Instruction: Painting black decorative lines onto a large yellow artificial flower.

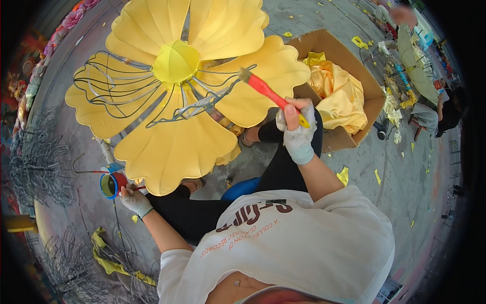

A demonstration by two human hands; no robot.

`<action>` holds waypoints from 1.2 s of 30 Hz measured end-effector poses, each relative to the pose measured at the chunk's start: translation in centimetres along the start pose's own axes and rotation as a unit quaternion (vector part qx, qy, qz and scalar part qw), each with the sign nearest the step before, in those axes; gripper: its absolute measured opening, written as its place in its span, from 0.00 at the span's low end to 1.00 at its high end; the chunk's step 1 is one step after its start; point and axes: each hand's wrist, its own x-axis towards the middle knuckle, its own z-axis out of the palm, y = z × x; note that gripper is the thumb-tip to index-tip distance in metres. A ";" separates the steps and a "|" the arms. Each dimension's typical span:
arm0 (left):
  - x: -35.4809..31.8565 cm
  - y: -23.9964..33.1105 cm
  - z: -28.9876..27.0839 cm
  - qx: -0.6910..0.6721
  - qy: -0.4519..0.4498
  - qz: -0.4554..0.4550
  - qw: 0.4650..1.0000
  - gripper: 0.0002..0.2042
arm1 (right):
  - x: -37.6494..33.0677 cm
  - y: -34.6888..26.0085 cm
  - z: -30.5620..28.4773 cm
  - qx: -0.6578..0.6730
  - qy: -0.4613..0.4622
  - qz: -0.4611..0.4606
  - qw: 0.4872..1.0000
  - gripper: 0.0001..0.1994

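Observation:
A large flower of yellow fabric petals (169, 147) fills the space in front of me, with a yellow dome (176, 63) at its centre. Bare dark wire petal frames (114, 83) fan out from that centre over the fabric. My right hand (299, 134), in a pale stained glove with bare fingertips, is closed around a red-handled paintbrush (267, 92). The brush's bristles point up and left, over a wire frame and a right-hand petal. At the lower left my left hand (135, 200), gloved likewise, grips a red and blue cup (118, 180) with dark contents.
An open cardboard box (372, 109) heaped with glossy yellow fabric (336, 96) stands right of the flower. Bundles of wire frames (40, 164) lie at the left. Yellow scraps (343, 176) dot the grey floor. Other people (403, 17) are at the far right.

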 end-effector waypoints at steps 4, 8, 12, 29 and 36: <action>-0.1 -0.2 0.8 -0.001 0.013 0.014 1.000 0.11 | 1.9 0.7 -0.3 -0.022 -0.031 0.034 0.999 0.08; -0.4 -0.1 0.6 -0.007 0.035 0.018 0.999 0.12 | 1.0 -0.4 -2.4 0.070 0.002 0.083 0.994 0.07; -0.1 0.2 0.5 -0.009 0.029 0.003 1.000 0.13 | 0.6 1.5 -0.8 0.038 -0.006 0.042 0.998 0.07; -0.9 0.4 0.8 -0.024 0.052 -0.004 0.998 0.15 | 3.6 7.3 3.6 0.149 0.067 0.381 0.910 0.08; -0.6 0.6 -0.3 -0.040 0.032 -0.009 0.999 0.16 | 4.7 6.3 0.2 0.380 -0.040 0.435 0.815 0.06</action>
